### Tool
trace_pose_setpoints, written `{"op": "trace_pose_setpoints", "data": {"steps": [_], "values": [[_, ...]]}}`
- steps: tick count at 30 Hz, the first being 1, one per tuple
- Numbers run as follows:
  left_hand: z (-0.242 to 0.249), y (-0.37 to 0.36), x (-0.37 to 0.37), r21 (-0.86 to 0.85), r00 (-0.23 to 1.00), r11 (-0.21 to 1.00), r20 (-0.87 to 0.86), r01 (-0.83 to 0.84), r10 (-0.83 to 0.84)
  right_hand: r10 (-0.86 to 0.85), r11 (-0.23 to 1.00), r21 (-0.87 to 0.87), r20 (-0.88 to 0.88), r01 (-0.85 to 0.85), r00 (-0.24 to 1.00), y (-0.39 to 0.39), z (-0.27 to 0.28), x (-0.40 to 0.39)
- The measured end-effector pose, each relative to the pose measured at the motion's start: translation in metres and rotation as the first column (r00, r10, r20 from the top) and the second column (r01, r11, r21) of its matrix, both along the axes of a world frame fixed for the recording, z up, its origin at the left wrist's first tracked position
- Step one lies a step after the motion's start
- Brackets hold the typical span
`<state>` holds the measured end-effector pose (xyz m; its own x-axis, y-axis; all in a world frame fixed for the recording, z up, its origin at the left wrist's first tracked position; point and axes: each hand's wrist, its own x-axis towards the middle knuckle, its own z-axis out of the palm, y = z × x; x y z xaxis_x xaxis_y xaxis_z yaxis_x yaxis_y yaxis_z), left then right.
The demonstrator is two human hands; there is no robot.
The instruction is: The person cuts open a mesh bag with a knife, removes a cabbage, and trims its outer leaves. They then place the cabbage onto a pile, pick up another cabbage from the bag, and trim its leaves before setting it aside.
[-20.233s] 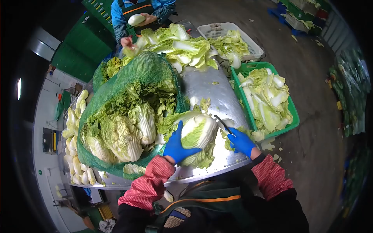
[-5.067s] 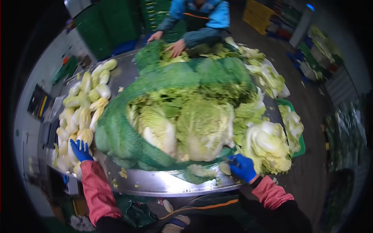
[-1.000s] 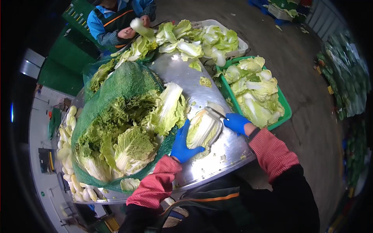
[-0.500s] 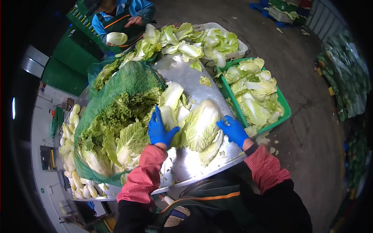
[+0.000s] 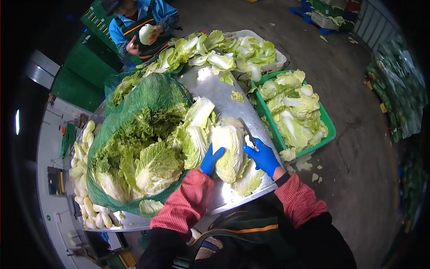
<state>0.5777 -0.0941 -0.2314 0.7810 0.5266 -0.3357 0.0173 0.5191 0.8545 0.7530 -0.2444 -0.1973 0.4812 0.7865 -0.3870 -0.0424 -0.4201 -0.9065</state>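
A napa cabbage (image 5: pixel 228 154) with some outer leaves loosened lies on the metal table in front of me. My left hand (image 5: pixel 211 160), in a blue glove, grips its near left side, part of the fingers hidden by the cabbage. My right hand (image 5: pixel 263 158), also gloved in blue, is closed on a knife (image 5: pixel 251 138) along the cabbage's right side, blade pointing away from me. A loose leaf (image 5: pixel 249 181) lies under the cabbage's near right edge. To the left, a green mesh sack (image 5: pixel 150 92) lies open, with more cabbages (image 5: pixel 157 166) inside and at its mouth.
A green crate (image 5: pixel 330 130) of leaves stands right of the table (image 5: pixel 251 110); a white basket (image 5: pixel 281 57) of leaves is behind it. Across the table, a co-worker (image 5: pixel 148 22) holds a trimmed cabbage (image 5: pixel 145 34). Trimmed cabbages (image 5: pixel 80 179) are piled at far left.
My left hand has moved right onto the cabbage, which has turned and lost bulk on its right. The knife now shows in my right hand. The co-worker's cabbage has moved up and right.
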Motion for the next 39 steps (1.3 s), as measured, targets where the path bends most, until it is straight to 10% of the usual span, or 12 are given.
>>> {"op": "trace_pose_setpoints", "data": {"steps": [9, 13, 16, 18, 19, 21, 22, 25, 28, 32, 35, 39], "values": [[0.07, -0.041, -0.016, 0.435, 0.962, 0.86, 0.175, -0.266, 0.209, 0.079, 0.981, 0.136, 0.372, -0.138, 0.925, 0.012, 0.06, -0.02], [0.058, -0.036, -0.033, -0.352, 0.912, 0.87, 0.095, -0.345, 0.4, 0.022, 0.975, 0.197, 0.355, -0.098, 0.935, -0.011, 0.05, -0.012], [0.083, -0.034, -0.041, -0.608, 0.827, 0.77, 0.323, -0.191, 0.46, 0.157, 0.981, 0.01, 0.557, -0.196, 0.815, -0.016, 0.048, -0.005], [0.076, -0.029, -0.039, -0.493, 0.8, 0.87, 0.508, -0.035, 0.32, 0.088, 0.945, 0.179, 0.67, -0.275, 0.737, -0.007, 0.049, -0.013], [0.086, -0.033, -0.037, -0.427, 0.752, 0.893, 0.633, 0.145, 0.181, 0.176, 0.944, 0.189, 0.406, -0.271, 0.897, 0.001, 0.063, -0.018], [0.099, -0.04, -0.037, -0.332, 0.883, 0.927, 0.364, -0.174, 0.296, 0.288, 0.948, 0.202, -0.212, -0.247, 0.934, 0.017, 0.1, -0.021], [0.102, -0.042, -0.036, -0.241, 0.901, 0.918, 0.226, -0.316, 0.369, 0.291, 0.943, 0.232, -0.231, -0.238, 0.928, 0.018, 0.107, -0.024], [0.093, -0.025, -0.061, -0.349, 0.976, 0.934, 0.166, -0.075, 0.141, 0.229, 0.941, 0.272, -0.073, -0.201, 0.971, 0.016, 0.087, -0.031], [0.088, -0.029, -0.067, 0.098, 1.0, 0.995, -0.002, -0.014, 0.014, 0.233, 0.96, 0.179, -0.072, -0.217, 0.97, 0.005, 0.07, -0.045], [0.078, -0.029, -0.069, 0.636, 0.921, 0.763, -0.358, 0.12, 0.153, 0.302, 0.952, -0.044, -0.032, -0.303, 0.953, -0.003, 0.037, -0.037], [0.054, -0.04, -0.069, 0.749, 0.795, 0.543, -0.564, 0.378, 0.224, 0.427, 0.904, -0.137, 0.322, -0.404, 0.845, -0.011, -0.012, -0.031], [0.043, -0.044, -0.068, 0.746, 0.805, 0.577, -0.544, 0.334, 0.237, 0.482, 0.871, -0.196, 0.514, -0.449, 0.71, -0.013, -0.013, -0.034]]}}
